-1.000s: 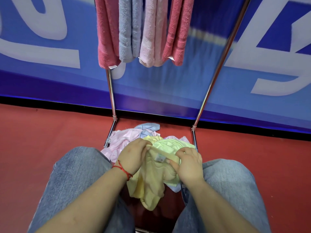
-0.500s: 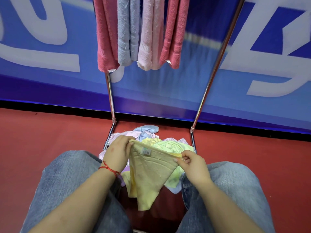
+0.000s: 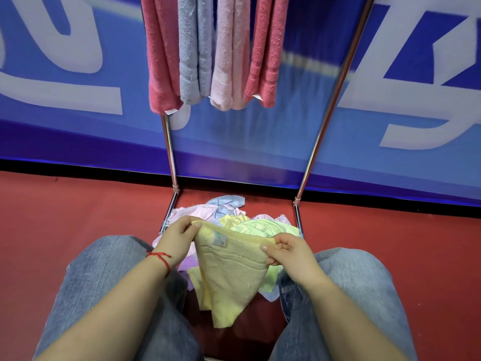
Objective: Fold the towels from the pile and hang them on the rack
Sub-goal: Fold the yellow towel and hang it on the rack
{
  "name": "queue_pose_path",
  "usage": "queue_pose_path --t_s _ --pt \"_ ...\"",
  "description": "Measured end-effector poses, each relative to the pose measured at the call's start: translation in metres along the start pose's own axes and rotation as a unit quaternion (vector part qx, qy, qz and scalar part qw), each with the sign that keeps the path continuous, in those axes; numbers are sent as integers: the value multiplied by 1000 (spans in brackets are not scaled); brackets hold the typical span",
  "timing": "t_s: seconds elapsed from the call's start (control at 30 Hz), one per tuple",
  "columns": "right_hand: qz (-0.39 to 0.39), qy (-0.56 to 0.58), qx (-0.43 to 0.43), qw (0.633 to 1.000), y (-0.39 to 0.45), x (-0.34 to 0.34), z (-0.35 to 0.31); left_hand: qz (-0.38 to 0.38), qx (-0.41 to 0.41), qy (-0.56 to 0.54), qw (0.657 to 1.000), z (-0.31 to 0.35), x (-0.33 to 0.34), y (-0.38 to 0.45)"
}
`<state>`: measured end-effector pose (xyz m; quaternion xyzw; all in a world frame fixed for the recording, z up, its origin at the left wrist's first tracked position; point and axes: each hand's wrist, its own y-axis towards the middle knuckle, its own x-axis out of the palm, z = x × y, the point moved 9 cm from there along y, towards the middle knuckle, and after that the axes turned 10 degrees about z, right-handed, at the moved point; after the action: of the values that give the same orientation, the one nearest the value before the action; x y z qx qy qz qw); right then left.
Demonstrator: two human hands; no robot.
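A yellow towel [image 3: 230, 274] hangs between my knees, its top hem stretched between both hands, a label near its left corner. My left hand [image 3: 177, 239] pinches the left corner. My right hand [image 3: 289, 252] pinches the right corner. Behind it lies the pile of towels [image 3: 250, 222] in pink, blue, yellow and pale green, on the red floor inside the rack's base. The metal rack [image 3: 169, 152] rises ahead, with several folded towels [image 3: 216, 53] in red, grey-blue and pink hanging from its top; the top bar is out of frame.
My knees in blue jeans [image 3: 104, 282] flank the towel on both sides. The rack's right pole [image 3: 322, 121] slants up to the right. A blue banner with white letters [image 3: 65, 74] stands behind the rack. Red floor [image 3: 65, 209] spreads to either side.
My hands have moved apart along the yellow towel's hem, spreading it from a bunched clump into a flat hanging sheet lifted off the pile.
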<state>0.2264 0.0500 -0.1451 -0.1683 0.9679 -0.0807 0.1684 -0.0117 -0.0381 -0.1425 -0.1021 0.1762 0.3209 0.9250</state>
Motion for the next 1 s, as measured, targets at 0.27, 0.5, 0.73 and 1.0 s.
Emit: queue_pose_path --t_s 0.27,0.5,0.73,1.0 --pt "69 18 -33 997 21 -15 -34 -25 33 22 999 33 2 19" --pt "144 -35 -165 975 39 -50 -144 51 149 102 982 132 -25 43" --pt "213 20 -329 920 3 -90 -276 216 310 19 926 275 -91 28" --pt "192 155 -381 891 -40 -115 -334 247 413 -65 874 337 -128 -9"
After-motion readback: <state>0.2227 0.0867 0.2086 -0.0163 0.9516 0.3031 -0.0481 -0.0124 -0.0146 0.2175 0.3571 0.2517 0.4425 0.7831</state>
